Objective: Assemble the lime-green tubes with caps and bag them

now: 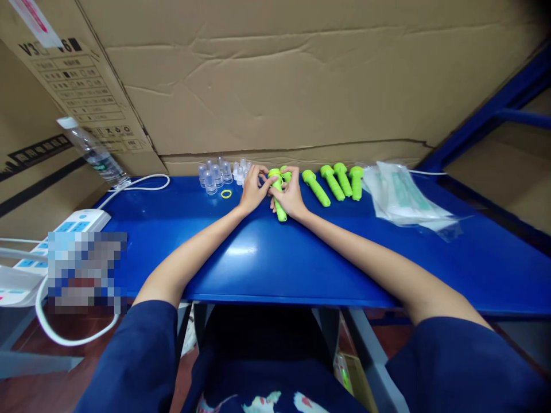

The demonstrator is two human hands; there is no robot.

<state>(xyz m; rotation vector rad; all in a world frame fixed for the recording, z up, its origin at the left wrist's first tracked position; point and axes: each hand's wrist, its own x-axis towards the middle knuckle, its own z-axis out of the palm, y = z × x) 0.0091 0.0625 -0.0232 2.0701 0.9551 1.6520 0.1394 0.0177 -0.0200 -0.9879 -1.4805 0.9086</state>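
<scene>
In front of me, a lime-green flashlight (280, 211) is tilted, its wide yellow-rimmed head pointing away. My right hand (293, 195) wraps round its body, the forefinger bent over the head. My left hand (255, 189) pinches at the head's left side with thumb and fingers. Behind my right hand, another green flashlight (286, 171) is partly hidden. Left of my hands stand several clear plastic cups (210, 182), with a yellow ring (226, 194) lying flat before them. Some smaller whitish clear pieces (240, 171) are partly covered by my left hand.
Several more green flashlights (316, 188) lie to the right on the blue table (275, 269). Beyond them are clear plastic bags (404, 195). On the left are a water bottle (97, 155), a power strip (81, 225) and white cables. Cardboard (275, 80) walls the back.
</scene>
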